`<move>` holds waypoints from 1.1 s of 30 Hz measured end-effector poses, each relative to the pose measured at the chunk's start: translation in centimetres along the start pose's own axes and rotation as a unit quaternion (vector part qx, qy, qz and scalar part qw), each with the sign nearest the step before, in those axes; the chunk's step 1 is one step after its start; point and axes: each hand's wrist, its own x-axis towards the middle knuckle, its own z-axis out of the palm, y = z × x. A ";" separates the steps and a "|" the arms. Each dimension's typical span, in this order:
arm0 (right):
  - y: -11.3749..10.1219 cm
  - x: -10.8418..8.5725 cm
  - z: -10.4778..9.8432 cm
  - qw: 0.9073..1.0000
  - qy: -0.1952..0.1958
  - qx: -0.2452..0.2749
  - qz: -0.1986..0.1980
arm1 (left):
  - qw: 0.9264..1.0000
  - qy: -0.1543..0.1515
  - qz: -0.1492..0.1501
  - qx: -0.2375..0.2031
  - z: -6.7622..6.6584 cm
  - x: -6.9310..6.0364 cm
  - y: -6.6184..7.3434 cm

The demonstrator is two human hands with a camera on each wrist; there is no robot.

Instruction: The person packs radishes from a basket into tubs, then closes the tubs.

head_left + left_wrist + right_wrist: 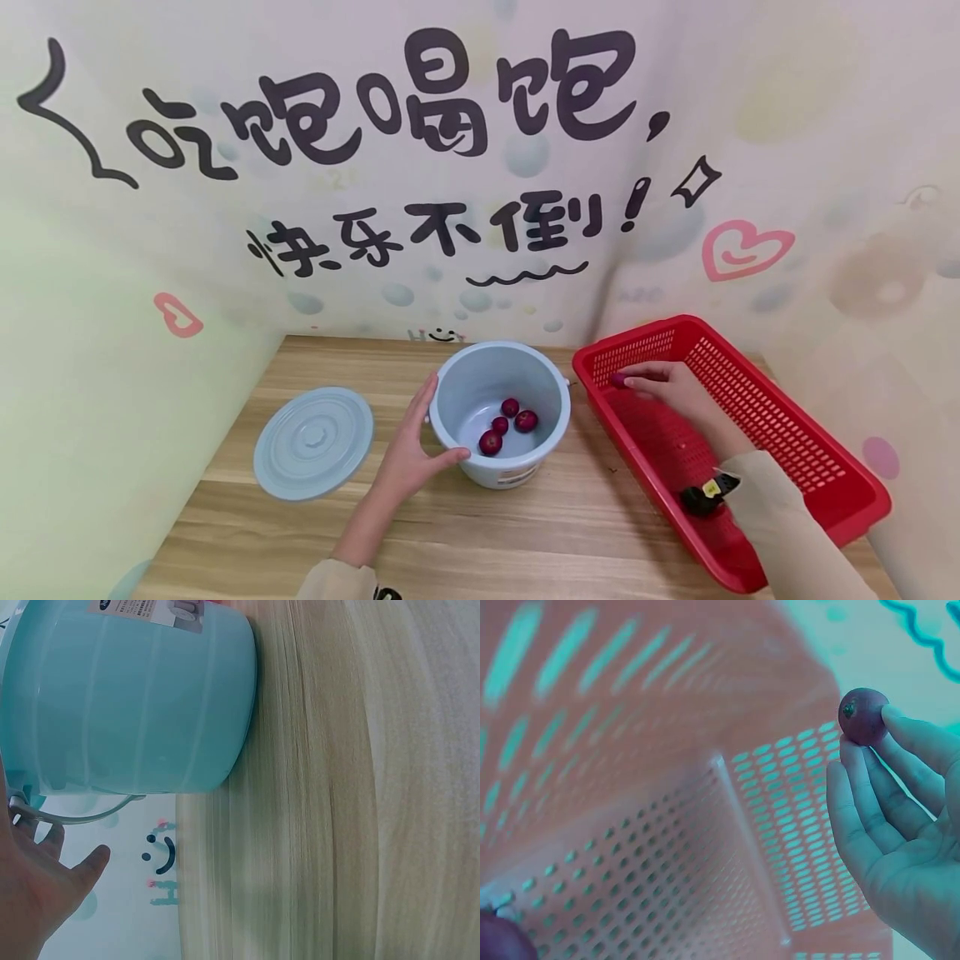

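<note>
A light blue bucket (501, 477) stands upright on the table with several small purple-red radishes (527, 421) on its floor. My left hand (408, 458) holds its left side, thumb on the near rim and fingers along the wall. In the left wrist view, the fingers lie beside the bucket's wire handle (75, 819). Over the far left end of a red basket (652, 492), my right hand (667, 390) pinches one small round radish (864, 716) between thumb and fingertips. A green stem end shows on it. Another dark round thing (506, 937) is partly visible inside the basket.
To the bucket's left, a round light blue lid (313, 443) lies flat on the wooden table (480, 542). The long perforated basket is at the right, near the side wall. A wall with black lettering (450, 92) rises behind the table.
</note>
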 end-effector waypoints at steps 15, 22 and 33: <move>-4.7 -0.8 1.6 0.998 -0.004 -0.023 -0.063 | 1.000 0.002 -0.001 0.001 0.1 0.0 0.2; -5.9 -0.7 2.7 0.998 -0.017 -0.006 -0.068 | 1.000 0.002 0.002 0.000 0.1 0.0 0.1; -7.3 -0.7 4.0 0.997 -0.035 0.002 -0.064 | 1.000 0.003 0.000 -0.001 0.2 0.0 0.1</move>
